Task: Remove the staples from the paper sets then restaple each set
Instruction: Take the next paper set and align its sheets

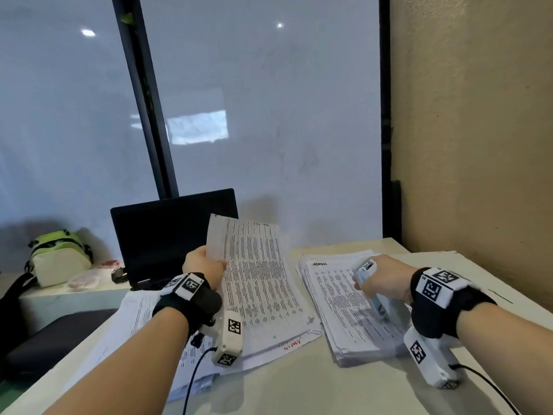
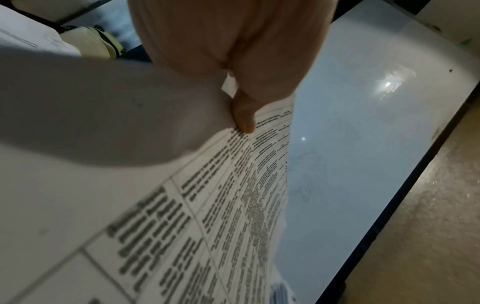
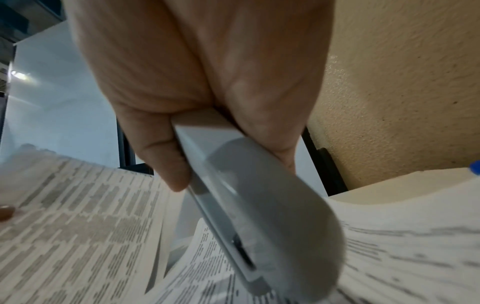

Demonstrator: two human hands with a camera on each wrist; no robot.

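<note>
My left hand (image 1: 206,266) pinches the left edge of a printed paper set (image 1: 257,280) and holds its far end lifted off the desk, thumb on the printed face (image 2: 242,115). The set's near end rests on a spread of papers (image 1: 140,313) at the left. My right hand (image 1: 380,280) grips a pale grey stapler (image 1: 371,290), held low over a thick stack of printed sheets (image 1: 344,313) on the right. In the right wrist view the stapler (image 3: 241,197) points down at the stack (image 3: 389,246), fingers wrapped round its body.
A black laptop (image 1: 167,235) stands open behind the papers. A green and white bag (image 1: 59,256) sits on a side ledge at the left. Frosted glass panels rise behind the desk (image 1: 299,384); a beige wall (image 1: 478,145) bounds the right side.
</note>
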